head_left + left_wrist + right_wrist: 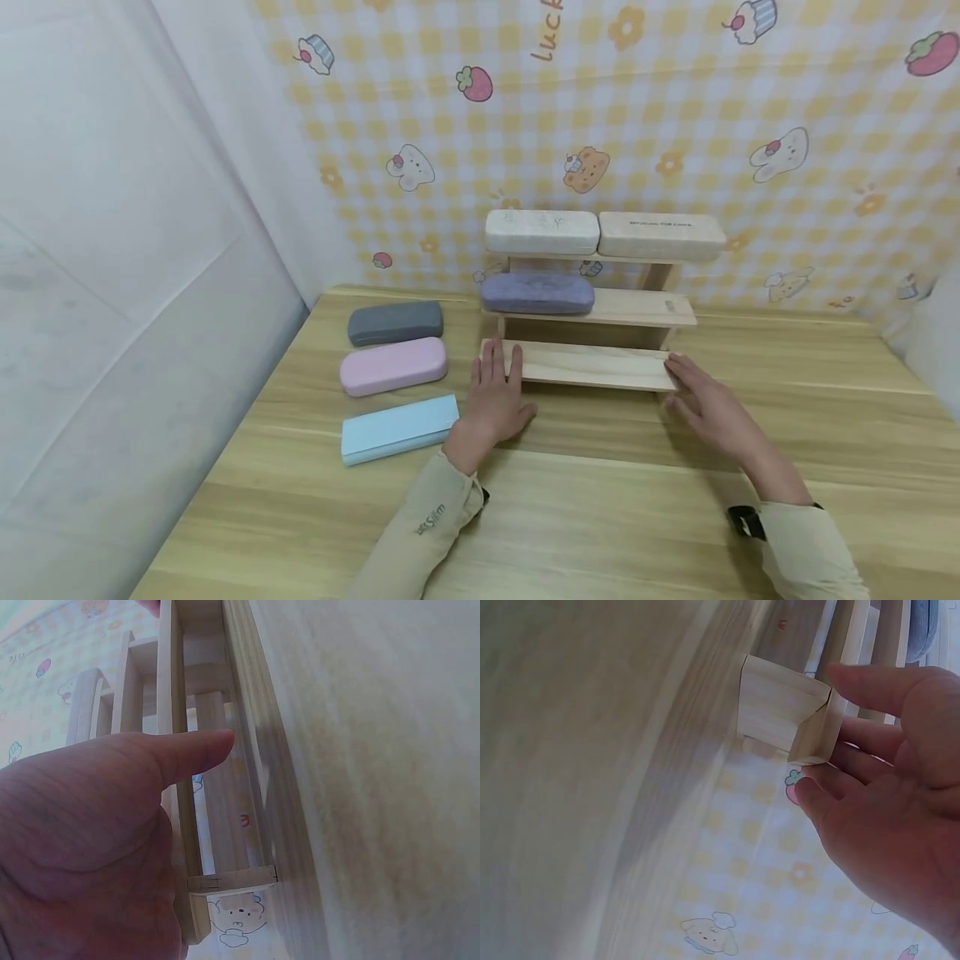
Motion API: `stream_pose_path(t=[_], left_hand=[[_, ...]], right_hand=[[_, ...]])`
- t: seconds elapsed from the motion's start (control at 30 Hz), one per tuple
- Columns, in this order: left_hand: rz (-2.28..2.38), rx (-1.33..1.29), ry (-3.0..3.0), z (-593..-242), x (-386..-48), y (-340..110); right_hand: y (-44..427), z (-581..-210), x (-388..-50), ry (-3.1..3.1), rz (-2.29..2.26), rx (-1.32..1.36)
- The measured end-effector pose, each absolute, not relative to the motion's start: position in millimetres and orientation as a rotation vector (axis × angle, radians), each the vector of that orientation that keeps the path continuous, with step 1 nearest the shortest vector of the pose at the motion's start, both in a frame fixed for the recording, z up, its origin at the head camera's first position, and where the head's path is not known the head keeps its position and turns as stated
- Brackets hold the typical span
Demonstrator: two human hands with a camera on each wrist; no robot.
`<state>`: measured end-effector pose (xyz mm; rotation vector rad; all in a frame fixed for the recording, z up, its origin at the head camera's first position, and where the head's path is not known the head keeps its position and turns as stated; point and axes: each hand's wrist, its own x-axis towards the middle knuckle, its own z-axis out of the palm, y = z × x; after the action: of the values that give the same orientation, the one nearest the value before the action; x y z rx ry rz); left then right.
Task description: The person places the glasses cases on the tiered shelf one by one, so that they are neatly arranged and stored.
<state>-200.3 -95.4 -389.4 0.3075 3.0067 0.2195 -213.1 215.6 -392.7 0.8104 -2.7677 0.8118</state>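
A three-tier wooden display rack (pixel 585 367) stands against the back wall. My left hand (pixel 495 404) rests its outstretched fingers on the left end of the lowest board, its thumb held out in front of the board. At the right end, my right hand (pixel 712 408) grips the board's corner; in the right wrist view the thumb lies at the front edge and the bent fingers pass round the end. A white glasses case (pixel 542 233) and a cream glasses case (pixel 660 236) fill the top tier. On the middle tier's left half lies a purple glasses case (pixel 537 293).
Left of the rack on the wooden table (pixel 585 517) lie a grey glasses case (pixel 395 323), a pink glasses case (pixel 393 367) and a light blue glasses case (pixel 401 429). The blue one is close to my left wrist. A checked cloth (pixel 660 100) hangs behind.
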Motion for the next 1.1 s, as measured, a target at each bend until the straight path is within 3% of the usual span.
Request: stream_pose_path(t=[0.53,0.57,0.77,0.8,1.1], left_hand=[[0.326,0.330,2.923,-380,-202,-97],[0.324,0.363,2.934,-392,-208,-101],[0.429,0.530,2.783,-370,-196,-117],[0.475,0.546,2.735,-352,-187,-119],[0.634,0.770,2.896,-321,-188,-197]], right_hand=[[221,-394,-215,-2.741,0.823,0.758],[221,-394,-215,-2.743,0.821,0.757],[221,-395,-214,-2.749,0.840,0.732],[221,-395,-214,-2.746,0.844,0.730],[219,-392,-217,-2.764,0.836,0.721]])
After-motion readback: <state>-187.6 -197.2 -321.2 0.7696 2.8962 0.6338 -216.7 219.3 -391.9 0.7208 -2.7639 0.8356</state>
